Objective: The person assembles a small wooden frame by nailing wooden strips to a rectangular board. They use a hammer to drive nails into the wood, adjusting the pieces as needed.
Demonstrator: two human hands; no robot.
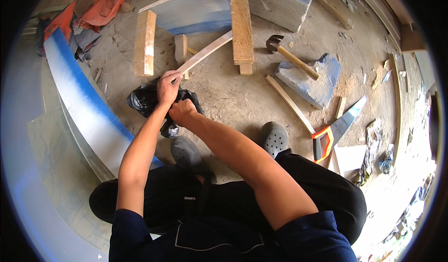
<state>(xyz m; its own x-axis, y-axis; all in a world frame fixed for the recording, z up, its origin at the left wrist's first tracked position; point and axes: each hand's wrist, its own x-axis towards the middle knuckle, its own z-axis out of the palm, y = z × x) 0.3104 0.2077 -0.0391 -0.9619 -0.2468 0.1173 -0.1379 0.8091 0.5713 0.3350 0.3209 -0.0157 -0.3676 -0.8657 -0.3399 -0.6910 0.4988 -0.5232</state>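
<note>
My left hand (167, 89) pinches the near end of a thin wooden strip (205, 52), which slants up to the right toward a thick wooden block (241, 26). Just below it, my right hand (184, 112) is closed at a crumpled black plastic bag (142, 99); its fingertips are hidden, so whatever it grips does not show. The bag lies on the ground in front of my grey clogs (273, 139). Beyond my hands, a curved blue-and-white panel (193, 12) stands between that block and another wooden block (145, 42). A short wooden piece (180, 49) stands behind the strip.
At right, a hammer (298, 62) rests on a blue-stained concrete chunk (310, 82). Nearer lie a handsaw (343, 124) and a wooden stick (289, 103). A long curved blue-and-white panel (88, 108) lines my left. A concrete slab (280, 5) and orange cloth (100, 10) lie farther back.
</note>
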